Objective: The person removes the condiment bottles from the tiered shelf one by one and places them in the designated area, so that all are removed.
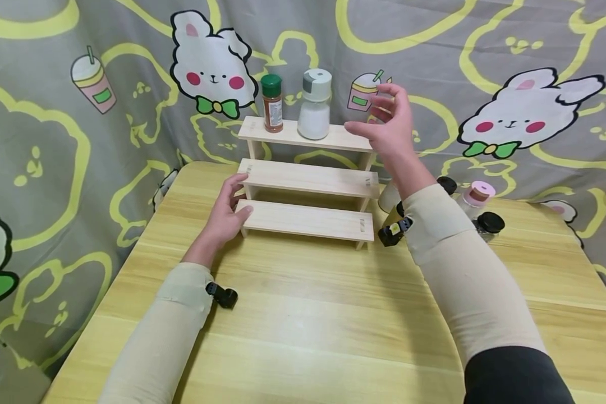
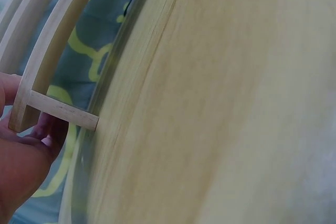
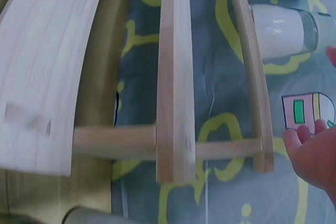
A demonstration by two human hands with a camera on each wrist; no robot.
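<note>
A three-tier wooden rack (image 1: pixel 308 220) stands on the table against the curtain. My left hand (image 1: pixel 222 216) grips its left end, the thumb on the bottom tier and fingers by the middle one; in the left wrist view that hand (image 2: pixel 26 156) wraps the end of a board. On the top tier stand a spice bottle (image 1: pixel 272 106) with a green cap and a clear jar (image 1: pixel 314 115) of white powder with a pale lid. My right hand (image 1: pixel 389 120) is raised at the top tier's right end, fingers spread and bent, holding nothing, apart from the jar.
Right of the rack, partly behind my right forearm, stand several containers, among them a pink-lidded jar (image 1: pixel 477 196) and a black-lidded jar (image 1: pixel 490 224). A patterned curtain (image 1: pixel 293 17) hangs behind the wooden table (image 1: pixel 303 336).
</note>
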